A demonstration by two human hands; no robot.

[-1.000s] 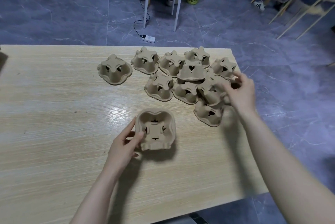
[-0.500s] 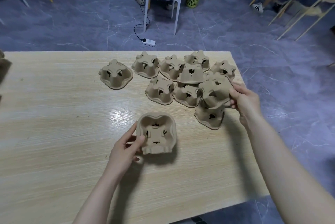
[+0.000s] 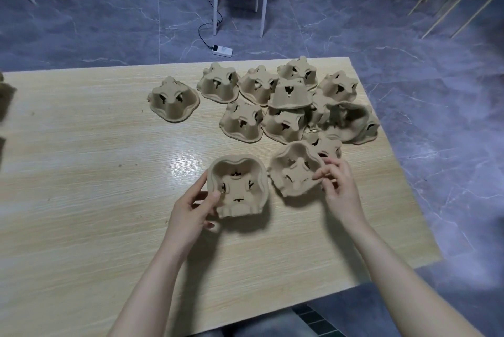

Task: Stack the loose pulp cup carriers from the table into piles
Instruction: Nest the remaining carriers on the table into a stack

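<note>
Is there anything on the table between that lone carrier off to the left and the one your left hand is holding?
No. In the head view, only bare wooden table separates the lone carrier from the held carrier.

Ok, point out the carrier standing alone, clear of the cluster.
The upside-down carrier at the far left of the group: bare table lies all round it, while the others crowd together or sit in the hands.

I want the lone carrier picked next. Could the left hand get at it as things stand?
Probably, but not yet: the left hand grips the open-side-up carrier. The lone carrier sits apart, with bare table between.
</note>
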